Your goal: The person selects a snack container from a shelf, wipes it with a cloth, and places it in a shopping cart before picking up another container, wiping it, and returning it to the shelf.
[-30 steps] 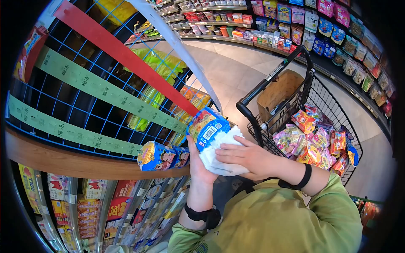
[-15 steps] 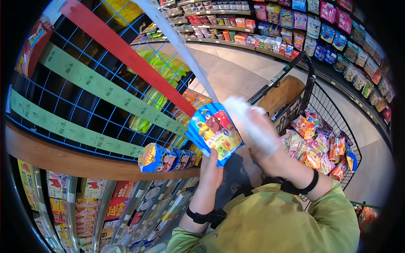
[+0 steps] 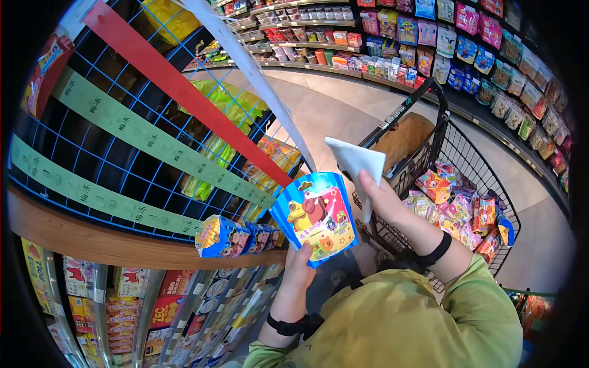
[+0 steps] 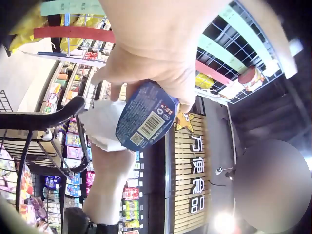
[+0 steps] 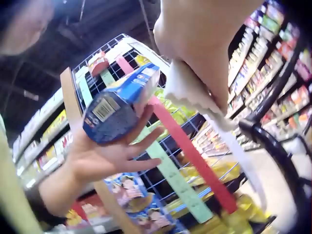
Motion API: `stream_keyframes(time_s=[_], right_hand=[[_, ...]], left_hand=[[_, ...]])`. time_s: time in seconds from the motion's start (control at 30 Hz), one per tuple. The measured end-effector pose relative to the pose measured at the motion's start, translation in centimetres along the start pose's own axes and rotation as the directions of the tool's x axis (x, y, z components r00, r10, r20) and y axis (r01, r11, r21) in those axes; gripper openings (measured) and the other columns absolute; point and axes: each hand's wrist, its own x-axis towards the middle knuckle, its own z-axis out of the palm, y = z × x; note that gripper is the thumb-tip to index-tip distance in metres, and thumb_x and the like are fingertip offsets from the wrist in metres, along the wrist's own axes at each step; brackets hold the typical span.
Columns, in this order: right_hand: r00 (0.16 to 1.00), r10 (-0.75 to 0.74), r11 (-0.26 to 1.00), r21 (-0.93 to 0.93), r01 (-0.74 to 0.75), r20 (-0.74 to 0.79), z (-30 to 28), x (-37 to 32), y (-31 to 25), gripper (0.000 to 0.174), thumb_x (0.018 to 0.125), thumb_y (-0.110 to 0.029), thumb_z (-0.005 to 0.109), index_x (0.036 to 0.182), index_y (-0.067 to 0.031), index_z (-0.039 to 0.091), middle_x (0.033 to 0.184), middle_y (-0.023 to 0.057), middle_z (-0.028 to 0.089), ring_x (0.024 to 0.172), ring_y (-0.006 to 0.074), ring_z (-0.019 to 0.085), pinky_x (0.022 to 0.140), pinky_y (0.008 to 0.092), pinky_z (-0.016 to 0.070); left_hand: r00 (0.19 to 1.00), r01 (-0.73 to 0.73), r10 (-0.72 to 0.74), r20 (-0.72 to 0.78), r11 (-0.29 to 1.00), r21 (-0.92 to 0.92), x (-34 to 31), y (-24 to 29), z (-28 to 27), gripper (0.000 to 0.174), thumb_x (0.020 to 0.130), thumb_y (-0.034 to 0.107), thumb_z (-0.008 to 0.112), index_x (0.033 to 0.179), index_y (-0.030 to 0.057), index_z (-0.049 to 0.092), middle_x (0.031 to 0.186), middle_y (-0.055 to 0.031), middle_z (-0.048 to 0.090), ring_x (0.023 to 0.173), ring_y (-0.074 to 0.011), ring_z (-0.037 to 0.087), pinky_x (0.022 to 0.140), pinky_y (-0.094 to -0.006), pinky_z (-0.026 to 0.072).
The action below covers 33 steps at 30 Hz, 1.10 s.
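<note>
My left hand [image 3: 299, 267] holds a blue-striped snack box [image 3: 320, 214] with cartoon characters, its thumb over the lower front. The right wrist view shows that hand's fingers [image 5: 144, 146] spread along the box's other side. A barcode marks the dark blue base of the box [image 4: 148, 117] in the left wrist view. To its right, my right hand [image 3: 383, 199] pinches a folded white cloth [image 3: 359, 159], which hangs apart from the box in the head view. Similar blue snack boxes [image 3: 224, 236] stand in a row on the wooden ledge at left.
A black shopping cart [image 3: 438, 101] stands at right, with a cardboard box [image 3: 408, 138] and several colourful snack bags [image 3: 457, 211] inside. At left rises a blue wire rack [image 3: 123, 98] crossed by green and red strips [image 3: 184, 86], above a wooden ledge [image 3: 123, 245]. Stocked shelves [image 3: 331, 43] curve behind.
The right hand and cloth have come off the box and lifted away to the right. The left hand has turned the box from its barcode side to its picture front.
</note>
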Motion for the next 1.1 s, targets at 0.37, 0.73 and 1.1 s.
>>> stream_keyframes(time_s=[0.37, 0.73, 1.1], right_hand=[[0.888, 0.191, 0.633, 0.638, -0.437, 0.419, 3.0, -3.5, -2.0, 0.058, 0.083, -0.020, 0.068, 0.130, -0.0006, 0.040, 0.124, 0.0119, 0.053, 0.111, 0.0185, 0.054, 0.096, 0.0338, 0.0441], [0.754, -0.479, 0.560, -0.505, 0.657, 0.450, 5.7, -6.0, -4.6, 0.069, 0.077, -0.021, 0.064, 0.140, -0.0162, 0.036, 0.144, 0.0162, 0.030, 0.133, 0.0356, 0.029, 0.106, 0.0531, 0.0227], [0.989, 0.114, 0.989, 0.078, -0.122, 0.096, 1.2, -1.8, -1.9, 0.047, 0.095, -0.034, 0.047, 0.127, 0.0012, 0.045, 0.115, 0.0152, 0.056, 0.113, 0.0221, 0.051, 0.096, 0.0365, 0.0386]], left_hand=[[0.933, -0.249, 0.334, -0.136, 0.868, 0.429, 1.2, 2.1, 1.2, 0.074, 0.083, 0.029, 0.060, 0.142, 0.0035, 0.023, 0.145, -0.0158, 0.029, 0.132, -0.0265, 0.033, 0.106, -0.0389, 0.0293], [0.962, -0.264, 0.266, -0.060, 0.964, 0.036, -0.2, 1.6, 2.4, 0.106, 0.073, 0.059, 0.067, 0.145, 0.0069, 0.010, 0.145, -0.0132, 0.027, 0.132, -0.0267, 0.033, 0.107, -0.0428, 0.0300], [0.949, -0.030, 0.109, 0.296, 0.965, -0.259, -1.5, 0.9, -3.9, 0.088, 0.062, 0.015, 0.077, 0.137, 0.0064, 0.034, 0.135, -0.0164, 0.044, 0.123, -0.0370, 0.045, 0.102, -0.0529, 0.0361]])
